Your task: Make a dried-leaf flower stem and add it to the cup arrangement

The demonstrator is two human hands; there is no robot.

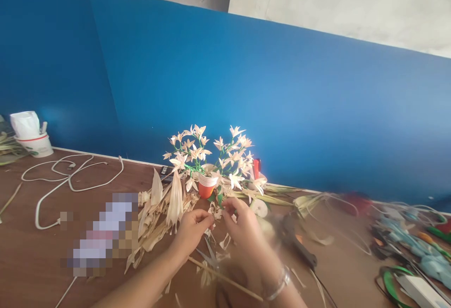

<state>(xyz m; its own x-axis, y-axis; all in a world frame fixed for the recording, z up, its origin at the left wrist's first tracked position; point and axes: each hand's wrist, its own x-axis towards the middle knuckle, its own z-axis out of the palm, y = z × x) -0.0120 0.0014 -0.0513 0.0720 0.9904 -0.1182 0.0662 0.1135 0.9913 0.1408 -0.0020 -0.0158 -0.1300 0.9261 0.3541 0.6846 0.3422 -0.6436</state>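
My left hand (194, 227) is closed in a pinch, thumb against fingertips. Whatever it holds is too small to make out. Facing it, my right hand (241, 219) has its fingers curled together, also around something I cannot make out. Just beyond the hands stands a stack of orange-and-white paper cups (206, 187). Pale husk flowers (192, 153) on green stems rise around it on both sides. Scissors (210, 254) lie below my hands, near a thin stick (225, 277). Dried corn husks (155, 219) are heaped left of my left hand.
A dark glue gun (298, 242) lies right of my right forearm, beside a white roll (260, 208). White cable (70, 176) loops across the left. A white tub (35, 144) stands far left. Blue cloth-like items (412, 240) clutter the right. A blue panel (275, 96) backs the table.
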